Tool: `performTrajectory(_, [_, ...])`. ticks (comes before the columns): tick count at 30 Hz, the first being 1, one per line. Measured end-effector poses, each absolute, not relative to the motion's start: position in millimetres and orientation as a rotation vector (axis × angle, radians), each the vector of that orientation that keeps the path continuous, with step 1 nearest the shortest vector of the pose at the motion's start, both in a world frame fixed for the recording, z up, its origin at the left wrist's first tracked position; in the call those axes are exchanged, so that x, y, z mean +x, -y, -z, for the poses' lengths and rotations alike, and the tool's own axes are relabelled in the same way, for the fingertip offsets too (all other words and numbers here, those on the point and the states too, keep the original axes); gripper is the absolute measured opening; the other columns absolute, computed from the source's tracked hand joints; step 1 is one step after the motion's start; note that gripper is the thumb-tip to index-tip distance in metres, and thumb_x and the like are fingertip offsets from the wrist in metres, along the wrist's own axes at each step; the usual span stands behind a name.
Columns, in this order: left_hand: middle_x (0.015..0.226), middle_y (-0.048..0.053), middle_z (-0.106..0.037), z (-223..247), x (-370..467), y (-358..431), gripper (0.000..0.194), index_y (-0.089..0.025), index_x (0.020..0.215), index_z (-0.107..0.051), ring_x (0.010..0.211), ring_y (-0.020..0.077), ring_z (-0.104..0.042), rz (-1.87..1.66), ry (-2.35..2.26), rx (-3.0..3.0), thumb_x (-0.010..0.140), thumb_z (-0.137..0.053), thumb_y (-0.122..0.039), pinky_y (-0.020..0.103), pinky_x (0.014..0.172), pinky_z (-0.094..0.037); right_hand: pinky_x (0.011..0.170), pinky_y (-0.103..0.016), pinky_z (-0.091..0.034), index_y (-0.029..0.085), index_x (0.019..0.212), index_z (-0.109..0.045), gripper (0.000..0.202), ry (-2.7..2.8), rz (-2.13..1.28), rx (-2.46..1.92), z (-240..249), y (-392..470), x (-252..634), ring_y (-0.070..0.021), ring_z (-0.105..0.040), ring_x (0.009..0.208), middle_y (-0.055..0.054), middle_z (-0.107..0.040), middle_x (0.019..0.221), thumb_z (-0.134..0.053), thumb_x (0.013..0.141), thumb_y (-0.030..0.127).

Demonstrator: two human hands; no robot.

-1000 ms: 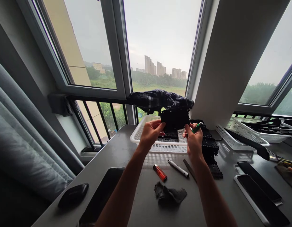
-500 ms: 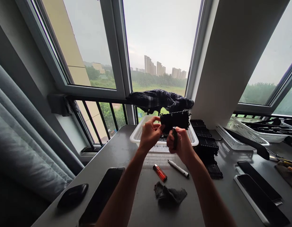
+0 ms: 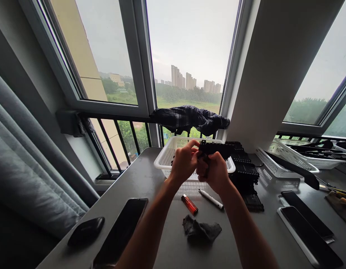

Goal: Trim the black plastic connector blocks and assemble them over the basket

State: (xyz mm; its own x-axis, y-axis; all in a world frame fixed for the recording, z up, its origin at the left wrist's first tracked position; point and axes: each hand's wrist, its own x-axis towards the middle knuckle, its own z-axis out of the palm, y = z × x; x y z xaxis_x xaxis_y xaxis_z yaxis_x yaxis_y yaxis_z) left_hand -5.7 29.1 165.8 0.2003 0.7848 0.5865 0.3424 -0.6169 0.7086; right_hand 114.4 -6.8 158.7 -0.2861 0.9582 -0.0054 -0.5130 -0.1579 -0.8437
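Note:
My left hand [image 3: 186,161] has its fingers closed on the left end of a flat black plastic part [image 3: 219,148] with a notched edge. The part is held over the white plastic basket [image 3: 161,160], tilted so that less of its face shows. My right hand [image 3: 216,172] is closed right against my left, just below the part. In its fist is a short dark stick-like tool, now mostly hidden by the fingers, whose kind I cannot make out. On the table before my hands lie a red lighter [image 3: 189,204], a white marker [image 3: 211,199] and a crumpled dark cloth [image 3: 202,229].
Several black notched parts [image 3: 241,160] are stacked right of the basket. Farther right are white baskets [image 3: 281,170] and two phones [image 3: 309,235]. To the left lie a black mouse [image 3: 86,232] and a dark phone [image 3: 122,231]. A plaid cloth [image 3: 189,117] hangs on the railing.
The black part has been lowered and tilted, showing less of its face. My left hand has shifted right, up against my right hand. The dark tool is now mostly covered.

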Motion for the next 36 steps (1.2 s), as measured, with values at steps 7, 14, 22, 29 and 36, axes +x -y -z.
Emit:
performTrajectory(7, [0.071, -0.002, -0.072, -167.2, -3.7, -26.1, 0.02, -0.022, 0.09, -0.058, 0.055, 0.0142, -0.066, -1.367, -1.065, 2.122, 0.078, -0.047, -0.01, 0.022, 0.055, -0.045, 0.041, -0.02, -0.023, 0.021, 0.055, -0.035, 0.023, 0.888, -1.739, -0.621, -160.1, 5.9, 119.5, -0.011, -0.028, 0.049, 0.003, -0.029, 0.055, -0.045, 0.063, 0.039])
performTrajectory(14, [0.079, 0.002, -0.074, -166.6, -10.4, -31.5, 0.014, -0.022, 0.092, -0.057, 0.068, 0.0189, -0.07, -1.442, -1.124, 2.111, 0.08, -0.052, -0.015, 0.025, 0.059, -0.047, 0.041, -0.021, -0.025, 0.021, 0.056, -0.035, 0.022, 0.837, -1.734, -0.567, -161.5, 4.2, 131.5, -0.0125, -0.029, 0.051, 0.003, -0.028, 0.056, -0.045, 0.065, 0.038])
performTrajectory(22, [0.074, 0.002, -0.073, -170.7, -18.1, -32.9, 0.011, -0.02, 0.09, -0.057, 0.063, 0.0178, -0.069, -1.509, -1.165, 2.046, 0.08, -0.054, -0.016, 0.024, 0.057, -0.046, 0.042, -0.022, -0.025, 0.022, 0.058, -0.03, 0.023, 0.763, -1.723, -0.578, -163.5, 0.9, 150.6, -0.0129, -0.031, 0.051, 0.002, -0.03, 0.056, -0.044, 0.066, 0.038])
performTrajectory(29, [0.077, 0.003, -0.072, -173.1, -23.7, -33.7, 0.011, -0.02, 0.09, -0.059, 0.064, 0.0175, -0.069, -1.544, -1.192, 2.013, 0.08, -0.054, -0.017, 0.024, 0.057, -0.046, 0.042, -0.022, -0.026, 0.022, 0.059, -0.03, 0.023, 0.762, -1.716, -0.52, -161.2, -2.3, 165.7, -0.0128, -0.031, 0.051, 0.003, -0.029, 0.057, -0.045, 0.067, 0.038])
performTrajectory(36, [0.074, 0.002, -0.072, -171.2, -21.6, -33.9, 0.011, -0.02, 0.089, -0.058, 0.062, 0.0174, -0.069, -1.543, -1.193, 2.051, 0.08, -0.054, -0.015, 0.024, 0.056, -0.047, 0.043, -0.023, -0.027, 0.021, 0.057, -0.036, 0.024, 0.772, -1.701, -0.531, -160.7, -2.2, 165.0, -0.0132, -0.031, 0.053, 0.003, -0.03, 0.057, -0.047, 0.067, 0.04])
